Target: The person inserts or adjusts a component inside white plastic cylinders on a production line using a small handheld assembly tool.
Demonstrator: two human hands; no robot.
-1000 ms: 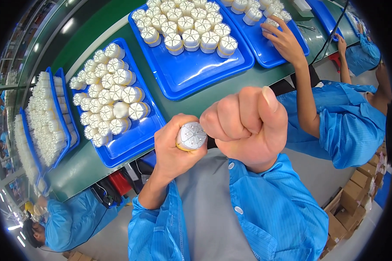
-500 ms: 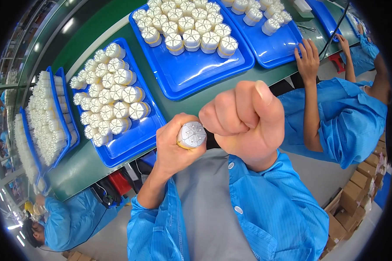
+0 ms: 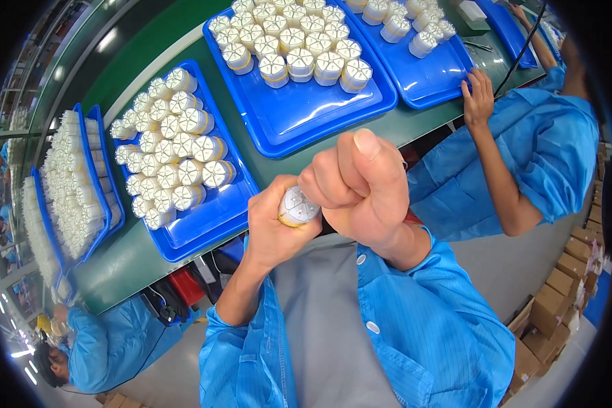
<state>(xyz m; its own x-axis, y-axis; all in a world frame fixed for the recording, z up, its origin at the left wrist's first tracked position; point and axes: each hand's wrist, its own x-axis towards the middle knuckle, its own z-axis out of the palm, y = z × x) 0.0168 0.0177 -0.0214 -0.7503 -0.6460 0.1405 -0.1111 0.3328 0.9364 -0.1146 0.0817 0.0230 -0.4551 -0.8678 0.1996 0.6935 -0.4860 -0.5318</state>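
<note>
My left hand (image 3: 272, 228) is wrapped round a white cylinder (image 3: 298, 206) with a pale top divided into wedges and a yellow band low on its side. Close beside it, my right hand (image 3: 360, 190) is curled into a fist, thumb uppermost, partly covering the right edge of the cylinder's top. Whatever the right fingers hold, if anything, is hidden inside the fist. Both hands are raised in front of my body, nearer to me than the bench edge.
Blue trays (image 3: 306, 130) (image 3: 204, 234) (image 3: 432, 85) on the green bench (image 3: 109, 275) carry many similar white cylinders (image 3: 273, 68). More stacked trays (image 3: 88, 197) stand at the left. A co-worker's hand (image 3: 479, 98) rests by the right tray. Another person (image 3: 126, 340) sits lower left; cardboard boxes (image 3: 554, 306) lie at right.
My right fist has moved left, onto the edge of the cylinder's top. My left hand has barely moved. The co-worker at right has shifted, the other arm reaching farther back.
</note>
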